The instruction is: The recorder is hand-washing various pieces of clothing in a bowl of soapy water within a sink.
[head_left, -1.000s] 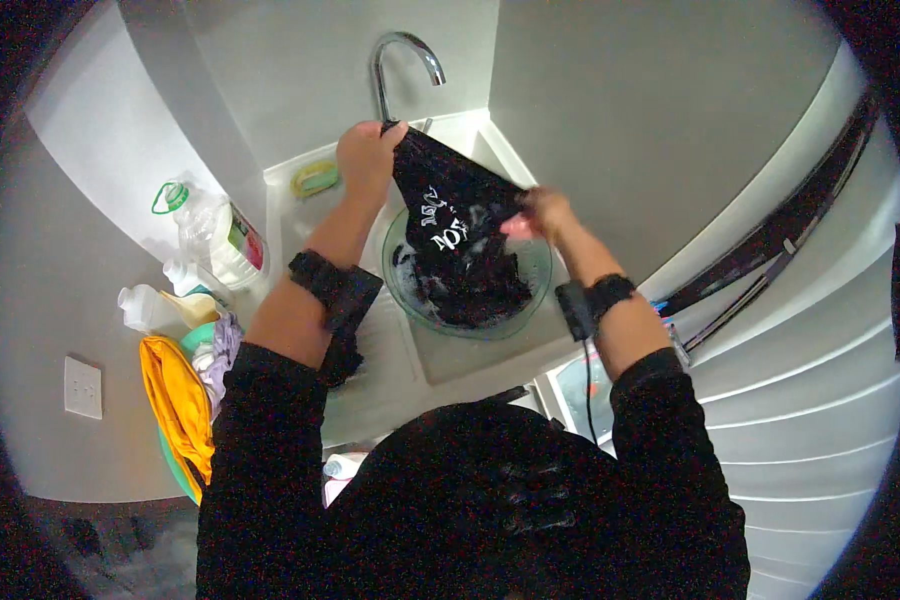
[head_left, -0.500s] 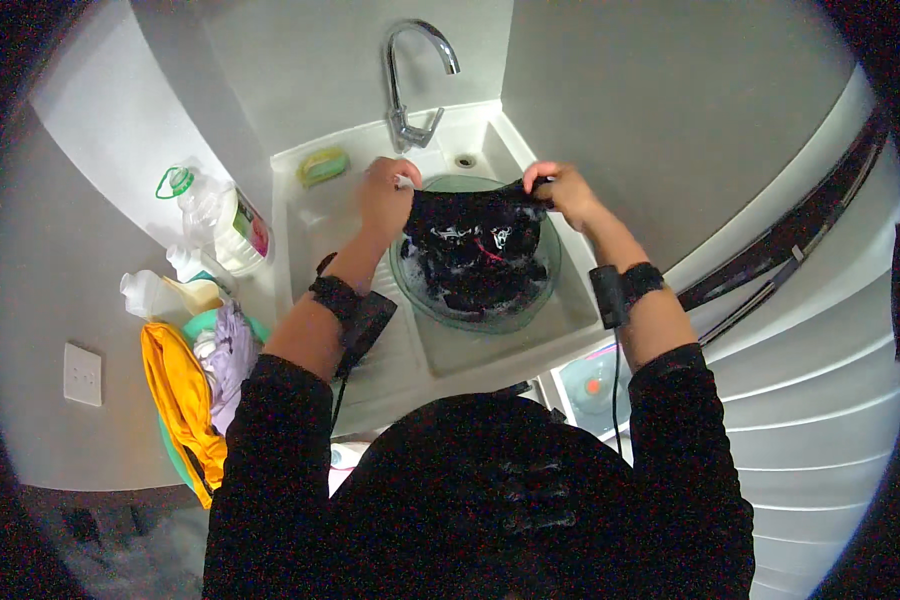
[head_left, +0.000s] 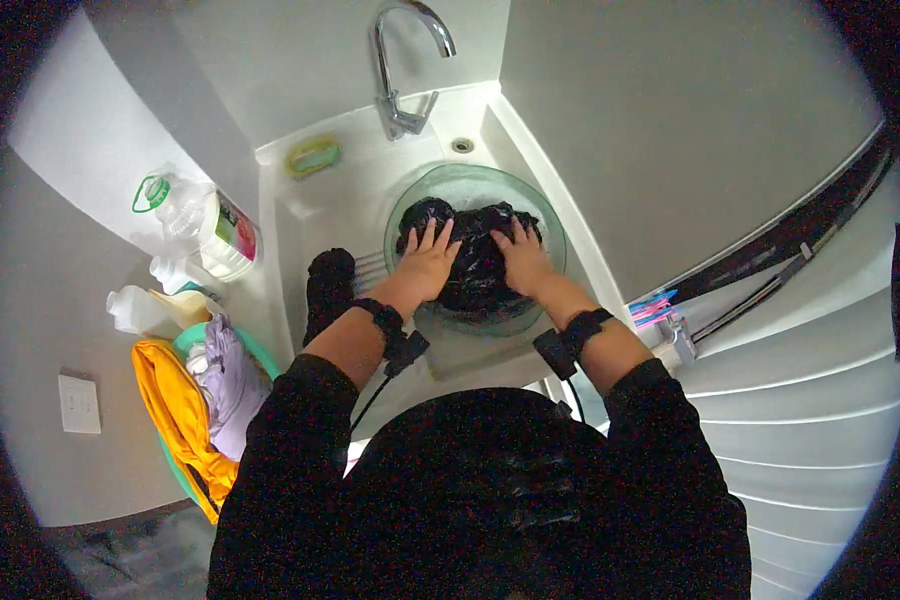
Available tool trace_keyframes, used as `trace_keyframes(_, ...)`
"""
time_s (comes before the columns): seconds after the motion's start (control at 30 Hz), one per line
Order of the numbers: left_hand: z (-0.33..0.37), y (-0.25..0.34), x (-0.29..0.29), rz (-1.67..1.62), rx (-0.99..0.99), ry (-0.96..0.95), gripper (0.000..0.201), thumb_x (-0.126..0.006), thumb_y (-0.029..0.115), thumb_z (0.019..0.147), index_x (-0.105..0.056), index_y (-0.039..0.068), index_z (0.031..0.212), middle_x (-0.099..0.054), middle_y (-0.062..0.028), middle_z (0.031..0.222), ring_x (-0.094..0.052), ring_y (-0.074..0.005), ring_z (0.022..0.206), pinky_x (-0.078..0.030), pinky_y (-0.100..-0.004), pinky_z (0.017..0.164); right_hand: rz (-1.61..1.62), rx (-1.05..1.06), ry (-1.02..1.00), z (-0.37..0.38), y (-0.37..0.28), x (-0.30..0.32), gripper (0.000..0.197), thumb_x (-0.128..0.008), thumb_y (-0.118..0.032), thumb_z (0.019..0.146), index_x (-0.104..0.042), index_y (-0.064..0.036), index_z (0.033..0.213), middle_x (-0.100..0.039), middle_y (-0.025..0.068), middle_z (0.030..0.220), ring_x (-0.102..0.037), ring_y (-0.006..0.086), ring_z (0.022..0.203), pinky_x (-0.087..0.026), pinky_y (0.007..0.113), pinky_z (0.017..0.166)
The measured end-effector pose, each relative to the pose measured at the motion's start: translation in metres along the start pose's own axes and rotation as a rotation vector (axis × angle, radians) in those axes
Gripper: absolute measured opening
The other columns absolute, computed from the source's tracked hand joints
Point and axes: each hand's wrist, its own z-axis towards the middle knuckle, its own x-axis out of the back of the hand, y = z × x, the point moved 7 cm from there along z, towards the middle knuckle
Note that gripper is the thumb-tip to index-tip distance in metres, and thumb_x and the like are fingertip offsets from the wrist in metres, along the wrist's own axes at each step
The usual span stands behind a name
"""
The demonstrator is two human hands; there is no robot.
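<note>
Wet black cloth [head_left: 475, 275] lies bunched in a greenish see-through basin [head_left: 560, 235] that stands in the white sink. My left hand [head_left: 430, 268] rests on the left part of the cloth with its fingers spread. On its right part lies my right hand [head_left: 525, 264], palm down and fingers apart. Neither hand is closed round the fabric. A second length of black cloth [head_left: 328, 292] lies on the ridged washboard [head_left: 372, 266] left of the basin; my forearm partly covers that area, so I cannot tell whether the two pieces join.
A chrome tap [head_left: 402, 110] rises behind the basin, with a soap dish [head_left: 313, 157] to its left. Plastic bottles [head_left: 205, 225] stand left of the sink. Nearer, a green tub [head_left: 260, 352] holds yellow and lilac clothes. Pink and blue items [head_left: 652, 308] sit at the right.
Both hands have let go of the cloth's upper edge, come nearer and now press flat on it. The cloth is bunched instead of spread, and black cloth now lies on the washboard.
</note>
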Motion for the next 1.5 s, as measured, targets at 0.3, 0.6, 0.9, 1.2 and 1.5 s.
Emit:
trace_keyframes(0.3, 0.025, -0.023, -0.063, -0.054, 0.196, -0.117, 0.056, -0.044, 0.018, 0.093, -0.036, 0.013, 0.148, -0.010, -0.0175, 0.159, -0.009, -0.0427, 0.145, -0.012, -0.0623, 0.113, -0.098, -0.049, -0.233, 0.001, 0.000, -0.028, 0.084, -0.062, -0.028, 0.082, -0.017, -0.0298, 0.153, -0.015, 0.0195, 0.158, -0.015, 0.0451, 0.143, -0.029, 0.059, 0.109)
trace_keyframes(0.6, 0.023, -0.032, -0.076, 0.033, 0.190, 0.002, 0.048, -0.048, 0.023, 0.090, -0.052, 0.014, 0.136, -0.031, -0.0169, 0.153, -0.026, -0.0318, 0.142, -0.017, -0.0539, 0.115, -0.003, 0.039, -0.079, 0.015, -0.002, -0.048, 0.065, -0.051, -0.034, 0.089, -0.030, -0.0227, 0.149, -0.030, 0.0241, 0.150, -0.036, 0.0438, 0.135, -0.031, 0.058, 0.109)
trace_keyframes(0.9, 0.033, -0.036, -0.104, -0.092, 0.143, -0.252, 0.055, -0.076, 0.021, 0.072, -0.062, 0.009, 0.123, -0.055, -0.0152, 0.133, -0.050, -0.0355, 0.125, -0.044, -0.0536, 0.097, -0.003, 0.231, -0.152, 0.022, 0.002, -0.077, 0.048, -0.046, -0.027, 0.092, -0.050, -0.0052, 0.134, -0.041, 0.0213, 0.145, -0.037, 0.0383, 0.135, -0.030, 0.048, 0.112)
trace_keyframes(1.2, 0.030, -0.029, -0.049, -0.362, 0.134, -0.352, 0.039, -0.073, 0.016, 0.072, -0.067, 0.009, 0.110, -0.064, -0.0144, 0.118, -0.061, -0.0316, 0.111, -0.051, -0.0471, 0.087, 0.233, 0.183, -0.298, 0.017, 0.002, -0.066, 0.050, -0.047, -0.034, 0.091, -0.054, -0.0073, 0.132, -0.057, 0.0207, 0.129, -0.055, 0.0353, 0.120, -0.037, 0.045, 0.106)
trace_keyframes(1.5, 0.035, -0.034, -0.050, -0.117, 0.083, -0.036, 0.027, -0.062, 0.012, 0.078, -0.069, 0.010, 0.105, -0.068, -0.0096, 0.106, -0.063, -0.0302, 0.105, -0.050, -0.0443, 0.084, -0.015, 0.291, -0.191, 0.018, -0.024, -0.003, 0.032, -0.057, -0.020, 0.084, -0.066, -0.0149, 0.114, -0.065, 0.0194, 0.112, -0.063, 0.0348, 0.106, -0.049, 0.044, 0.092)
